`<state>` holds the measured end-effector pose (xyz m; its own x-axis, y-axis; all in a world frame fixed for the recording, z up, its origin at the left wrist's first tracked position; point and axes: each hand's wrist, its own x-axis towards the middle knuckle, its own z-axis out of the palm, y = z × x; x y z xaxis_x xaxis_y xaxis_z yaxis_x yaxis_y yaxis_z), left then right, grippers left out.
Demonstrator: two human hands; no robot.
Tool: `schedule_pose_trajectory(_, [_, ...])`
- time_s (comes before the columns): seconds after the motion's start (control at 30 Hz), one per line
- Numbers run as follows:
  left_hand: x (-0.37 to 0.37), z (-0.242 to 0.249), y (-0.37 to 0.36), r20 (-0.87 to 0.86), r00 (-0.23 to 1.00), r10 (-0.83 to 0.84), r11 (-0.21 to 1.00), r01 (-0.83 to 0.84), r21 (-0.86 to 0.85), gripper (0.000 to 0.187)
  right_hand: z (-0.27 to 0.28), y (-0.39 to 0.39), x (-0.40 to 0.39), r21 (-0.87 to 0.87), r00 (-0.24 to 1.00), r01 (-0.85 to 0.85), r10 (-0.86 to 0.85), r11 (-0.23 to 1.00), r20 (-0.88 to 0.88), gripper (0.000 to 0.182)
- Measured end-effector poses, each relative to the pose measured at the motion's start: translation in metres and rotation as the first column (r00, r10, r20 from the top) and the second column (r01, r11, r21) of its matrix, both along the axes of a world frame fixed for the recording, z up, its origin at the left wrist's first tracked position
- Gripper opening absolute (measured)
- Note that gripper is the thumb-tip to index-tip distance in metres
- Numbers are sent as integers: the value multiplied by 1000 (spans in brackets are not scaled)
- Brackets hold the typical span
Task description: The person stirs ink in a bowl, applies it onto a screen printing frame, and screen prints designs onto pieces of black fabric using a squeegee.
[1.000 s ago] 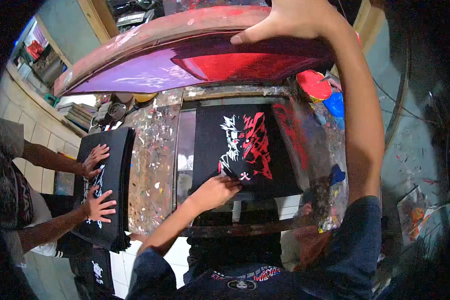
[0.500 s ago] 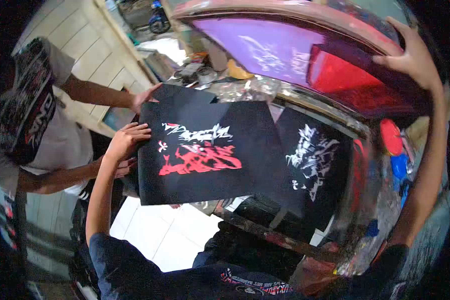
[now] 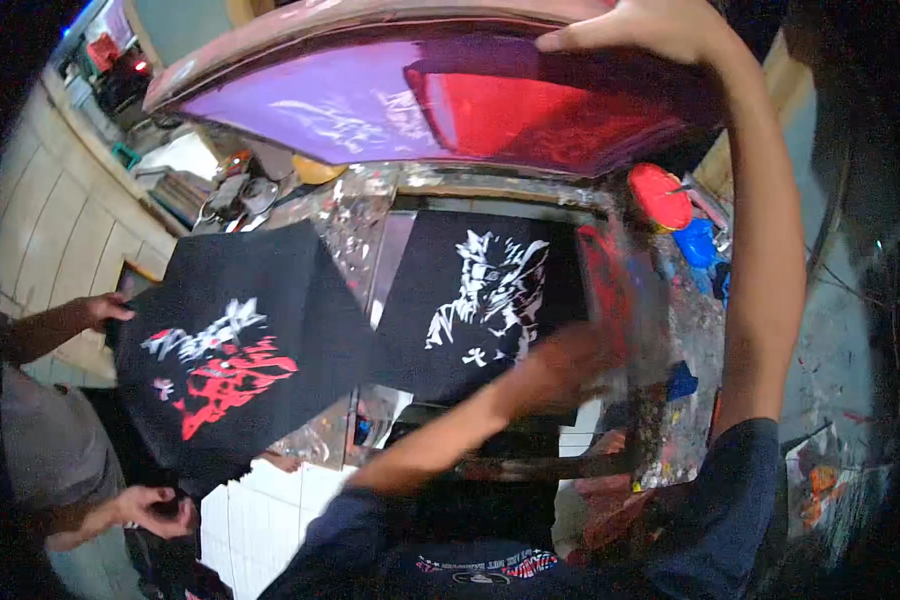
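My right hand grips the upper edge of a raised screen frame, whose mesh is purple with red ink at its right part. Blurred by motion, my left hand is over the right side of a black cloth piece with a white print, lying flat on the work surface. Its fingers cannot be made out. At the left, a co-worker's two hands hold another black cloth piece with a white and red print.
A red round lid or container and a blue item lie at the right on the stained table. A yellow object and cluttered tools are behind at the left. The co-worker stands at the left, near a pale panelled wall.
My left hand has let go of the red and white printed cloth and moved right. The co-worker has that cloth farther left. The camera view has turned to the right.
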<state>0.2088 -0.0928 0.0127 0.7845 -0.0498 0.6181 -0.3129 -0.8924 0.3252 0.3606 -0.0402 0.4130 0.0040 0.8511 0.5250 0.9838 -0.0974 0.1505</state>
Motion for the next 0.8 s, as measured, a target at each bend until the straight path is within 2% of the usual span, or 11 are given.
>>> schedule_pose_trajectory(0.07, [53, -13, -43, 103, 990, -96, 994, 101, -45, 50, 2, -3, 1, -10, 1000, -31, 31, 999, 3, 103])
schedule_pose_trajectory(0.1, [57, -24, -45, 46, 996, -74, 997, 74, -16, 52, -1, -1, 4, 8, 999, -35, 35, 999, 21, 102])
schedule_pose_trajectory(0.17, [55, -43, -36, -72, 997, -10, 999, 14, 51, 55, 1, 4, 6, 3, 999, -47, 47, 999, 20, 101])
schedule_pose_trajectory(0.23, [10, -45, 2, -34, 997, -62, 997, 64, 49, 55, 4, 2, 1, -36, 998, -55, 53, 998, -43, 100])
schedule_pose_trajectory(0.27, [-28, 4, 24, -86, 996, 4, 938, 26, 346, 49, 10, -4, -7, -107, 989, -86, 73, 991, -128, 99])
schedule_pose_trajectory(0.3, [-60, 3, 53, -170, 985, 24, 989, 2, 147, 46, 21, -15, -18, -170, 973, -123, 85, 978, -214, 99])
schedule_pose_trajectory(0.33, [-92, 3, 82, -234, 972, 32, 997, -48, -62, 44, 14, -4, -7, -118, 986, -103, 85, 988, -146, 98])
schedule_pose_trajectory(0.37, [-122, 8, 110, -257, 957, 135, 985, -158, -71, 49, 6, 6, 5, -64, 994, -82, 77, 995, -79, 98])
schedule_pose_trajectory(0.43, [-161, 14, 138, -383, 820, 426, 904, -375, 203, 73, 5, 4, 0, -32, 999, -35, 33, 999, -32, 98])
schedule_pose_trajectory(0.53, [-188, -25, 148, -496, 740, 455, 888, -421, 186, 85, 7, 6, 4, -35, 999, -18, 17, 999, -33, 100])
schedule_pose_trajectory(0.8, [-201, -22, 78, -612, 610, 503, 845, -497, 198, 97, 12, 7, 2, -78, 991, -39, 28, 996, -132, 100])
